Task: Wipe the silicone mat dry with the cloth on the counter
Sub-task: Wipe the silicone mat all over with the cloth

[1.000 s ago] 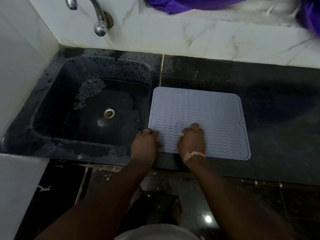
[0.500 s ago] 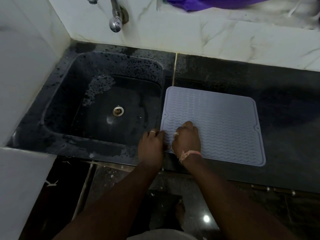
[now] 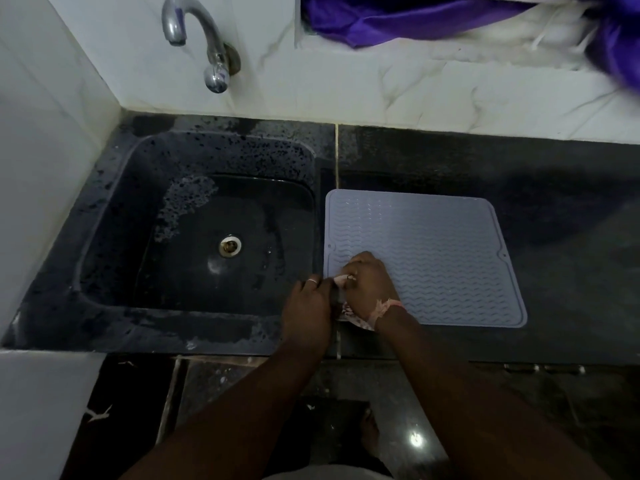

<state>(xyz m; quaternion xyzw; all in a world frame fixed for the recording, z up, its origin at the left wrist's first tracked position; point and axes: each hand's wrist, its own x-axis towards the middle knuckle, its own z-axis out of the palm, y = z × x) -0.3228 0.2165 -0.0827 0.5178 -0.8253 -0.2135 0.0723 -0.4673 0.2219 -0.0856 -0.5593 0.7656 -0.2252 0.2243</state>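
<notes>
The counter is dark stone, and the walls behind it are white tile. At middle left of the frame there is one black sink with one round drain. One shiny tap sticks out at the upper left. One purple fabric hangs at the top.

One pale silicone mat lies flat in the middle, just beside the sink. Two hands meet at its lower left corner. The right hand curls its fingers around a small cloth on the mat. The left hand pinches the cloth's edge. No writing can be read.
</notes>
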